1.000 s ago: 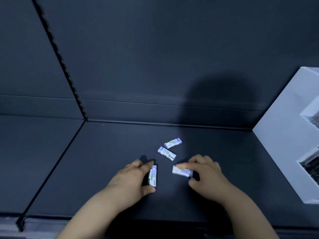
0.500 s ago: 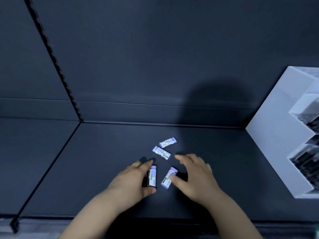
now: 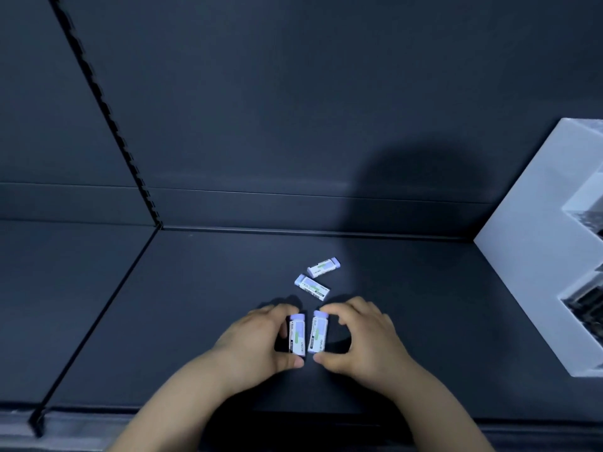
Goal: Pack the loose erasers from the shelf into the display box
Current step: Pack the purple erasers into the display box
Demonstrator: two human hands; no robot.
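**Two hands, two erasers, side by side on the dark shelf**

Both forearms reach in from the near edge of the shelf [image 3: 424, 321] and meet close to its middle. The left hand [image 3: 257, 344] lies palm down, its forefinger on the far end and its thumb on the near end of the left eraser [image 3: 297, 336]; that grip is narrow and holds the eraser by its ends. The right hand [image 3: 362, 340] mirrors it, arched over the shelf, forefinger at the top and thumb at the bottom of the right eraser [image 3: 319, 334], holding it the same way. The two erasers lie lengthwise, pointing away from the person, just beside each other with a thin gap between them. Both rest on the shelf.

Just beyond the fingertips lies a third eraser [image 3: 312, 287], slanted, and a fourth eraser [image 3: 323, 267] sits close behind it, slanted the other way. Neither is touched by a hand.

The shelf is open to the left as far as a seam [image 3: 98, 318] that runs toward the back wall [image 3: 293, 109], where a slotted rail [image 3: 107, 112] climbs. To the right, well apart from the hands, stands the white display box [image 3: 528, 256], with bare shelf between. Its compartments are cut off by the frame edge and too dark to read.
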